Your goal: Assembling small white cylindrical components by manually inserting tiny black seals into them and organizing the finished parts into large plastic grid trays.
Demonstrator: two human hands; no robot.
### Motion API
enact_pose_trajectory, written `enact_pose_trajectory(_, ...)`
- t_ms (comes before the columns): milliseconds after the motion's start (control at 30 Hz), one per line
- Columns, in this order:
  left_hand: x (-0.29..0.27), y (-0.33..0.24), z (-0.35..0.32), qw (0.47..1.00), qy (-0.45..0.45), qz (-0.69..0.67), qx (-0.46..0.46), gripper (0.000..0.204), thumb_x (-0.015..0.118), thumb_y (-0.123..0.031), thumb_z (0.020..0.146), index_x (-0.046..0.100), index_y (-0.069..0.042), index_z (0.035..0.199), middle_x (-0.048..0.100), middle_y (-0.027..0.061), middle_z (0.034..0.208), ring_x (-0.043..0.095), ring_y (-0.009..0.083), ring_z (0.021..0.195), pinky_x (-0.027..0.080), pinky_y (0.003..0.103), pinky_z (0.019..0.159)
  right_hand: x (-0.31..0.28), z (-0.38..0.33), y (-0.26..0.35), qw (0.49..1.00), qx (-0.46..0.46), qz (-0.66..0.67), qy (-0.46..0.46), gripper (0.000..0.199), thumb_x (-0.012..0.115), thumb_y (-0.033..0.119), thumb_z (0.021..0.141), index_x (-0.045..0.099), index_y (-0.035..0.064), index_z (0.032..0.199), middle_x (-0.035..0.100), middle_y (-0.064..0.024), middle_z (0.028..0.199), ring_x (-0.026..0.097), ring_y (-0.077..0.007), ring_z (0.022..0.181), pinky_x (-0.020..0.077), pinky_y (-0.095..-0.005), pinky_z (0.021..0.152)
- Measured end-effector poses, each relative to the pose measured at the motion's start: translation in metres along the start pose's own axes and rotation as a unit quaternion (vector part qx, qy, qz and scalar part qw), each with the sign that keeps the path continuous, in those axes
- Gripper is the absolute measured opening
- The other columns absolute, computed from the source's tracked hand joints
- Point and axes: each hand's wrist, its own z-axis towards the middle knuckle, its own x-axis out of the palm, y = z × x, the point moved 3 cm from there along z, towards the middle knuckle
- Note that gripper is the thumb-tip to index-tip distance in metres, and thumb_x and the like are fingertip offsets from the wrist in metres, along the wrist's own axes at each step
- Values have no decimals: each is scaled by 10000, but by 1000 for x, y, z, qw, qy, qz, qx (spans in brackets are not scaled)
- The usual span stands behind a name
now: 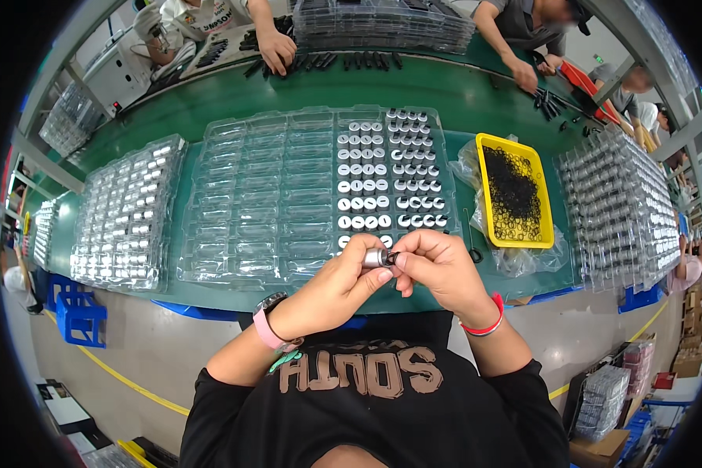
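Observation:
My left hand is closed around a short silver cylinder, held just above the table's near edge. At the cylinder's right end, the thumb and fingers of my right hand pinch a small black piece; it looks like a rubber ring, though the fingertips partly cover it. Beyond my hands lies a see-through plastic tray. Its right-hand columns hold rows of upright white-topped cylinders, and those farthest right show black parts on top.
A yellow bin of black rings sits right of the tray on crumpled plastic. Stacked trays of cylinders stand left and right. Across the green table, other people's hands handle black parts. Blue stools stand lower left.

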Motion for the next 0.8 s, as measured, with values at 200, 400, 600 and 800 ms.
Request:
enact_pose_trajectory(200, 1, -8, -2, 999, 4, 33, -18, 264, 479, -155, 906, 378, 2, 1093, 564, 110, 854, 545, 174, 703, 433, 294, 617, 1, -2, 1, 999, -17, -46, -4, 32, 556, -11, 802, 574, -24, 825, 579, -80, 640, 541, -101, 536, 477, -202, 498)
enact_pose_trajectory(400, 1, -8, -3, 998, -2, 68, -18, 265, 483, -162, 901, 386, 12, 1076, 560, 122, 841, 545, 211, 682, 438, 314, 614, 5, -6, 3, 998, -18, -60, -10, 35, 553, -19, 786, 575, -5, 810, 565, -55, 638, 506, -81, 528, 433, -177, 493)
enact_pose_trajectory(600, 4, -14, -5, 983, 5, 181, 17, 243, 483, -166, 896, 409, 17, 1037, 548, 132, 819, 541, 247, 671, 442, 325, 616, 4, -8, 7, 928, -205, -309, -28, 68, 542, -28, 762, 573, 15, 804, 540, -28, 635, 448, -70, 517, 372, -167, 484)
enact_pose_trajectory(800, 11, -11, -7, 940, -59, 297, 158, 224, 484, -195, 895, 434, 6, 982, 529, 123, 756, 526, 267, 631, 436, 326, 589, 0, -4, 0, 953, -146, -263, -21, 84, 532, -25, 750, 562, 30, 805, 522, -20, 644, 408, -70, 514, 335, -177, 478)
